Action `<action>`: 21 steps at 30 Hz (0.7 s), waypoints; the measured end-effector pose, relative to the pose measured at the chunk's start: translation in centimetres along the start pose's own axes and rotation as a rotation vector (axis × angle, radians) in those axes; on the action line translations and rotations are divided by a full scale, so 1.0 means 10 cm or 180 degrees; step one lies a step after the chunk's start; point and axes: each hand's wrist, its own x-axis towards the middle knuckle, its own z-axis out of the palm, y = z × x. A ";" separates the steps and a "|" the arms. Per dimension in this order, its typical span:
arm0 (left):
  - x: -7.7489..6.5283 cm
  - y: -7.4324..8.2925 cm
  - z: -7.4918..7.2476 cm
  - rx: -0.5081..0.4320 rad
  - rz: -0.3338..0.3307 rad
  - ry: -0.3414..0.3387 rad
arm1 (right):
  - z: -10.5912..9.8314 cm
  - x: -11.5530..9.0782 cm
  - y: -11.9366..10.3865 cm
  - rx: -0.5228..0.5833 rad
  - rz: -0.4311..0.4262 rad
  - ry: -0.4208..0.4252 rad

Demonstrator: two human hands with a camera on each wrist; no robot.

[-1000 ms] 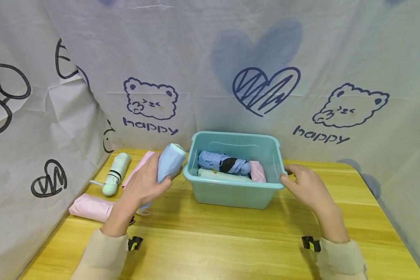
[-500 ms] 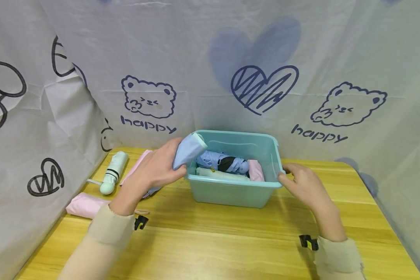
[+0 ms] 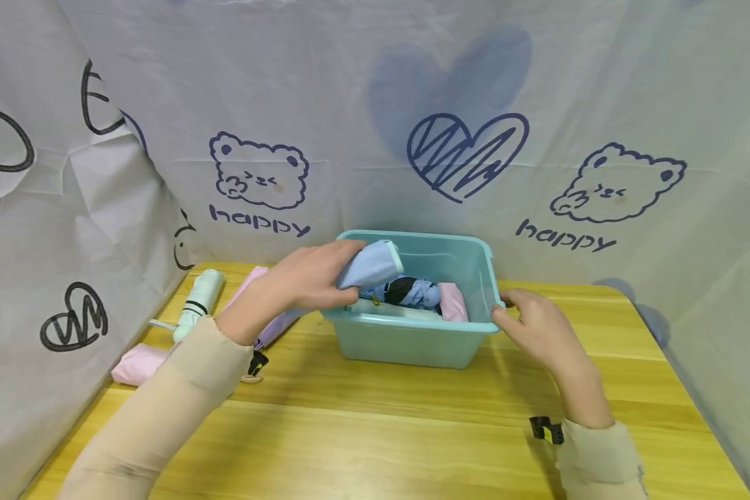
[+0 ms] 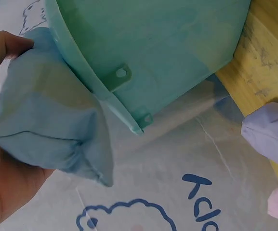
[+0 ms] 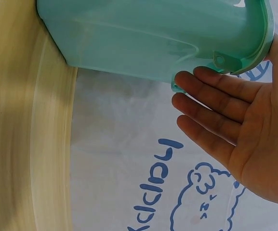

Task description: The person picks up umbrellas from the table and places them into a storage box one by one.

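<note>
My left hand [image 3: 306,278] grips a folded blue umbrella [image 3: 370,265] in its fabric cover, over the left end of a teal plastic bin [image 3: 406,344]. Seen from the left wrist, the umbrella's covered end [image 4: 52,106] lies alongside the bin's rim. Inside the bin are a blue umbrella with a black strap [image 3: 421,293], a pale green bundle [image 3: 400,310] and a pink one [image 3: 453,302]. At the bin's right end is my right hand [image 3: 544,333], its thumb at the rim. The right wrist view shows its fingers [image 5: 211,122] straight, fingertips beside the bin's side tab.
Left on the wooden table [image 3: 375,430] lie a mint folded umbrella [image 3: 200,298], a pink one [image 3: 140,364] partly behind my sleeve, another pink piece [image 3: 250,280] and a lavender one [image 3: 281,328]. A white printed sheet [image 3: 350,104] hangs behind the table and at its sides.
My left hand has carried the blue umbrella rightward, from beside the bin to over its left end, tilting it flatter. The lavender umbrella has come into view. My right hand stays at the bin's rim.
</note>
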 end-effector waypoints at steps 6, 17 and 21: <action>0.18 0.04 -0.02 0.0051 0.0167 -0.0350 | 0.00 0.01 -0.01 -0.0009 -0.0002 -0.0007; 0.58 0.24 -0.06 0.0498 0.0554 -0.1061 | 0.00 0.00 -0.02 -0.0005 0.0046 -0.0021; 0.69 0.35 -0.05 0.0742 0.0667 -0.1260 | -0.01 0.00 -0.02 -0.0016 0.0047 -0.0028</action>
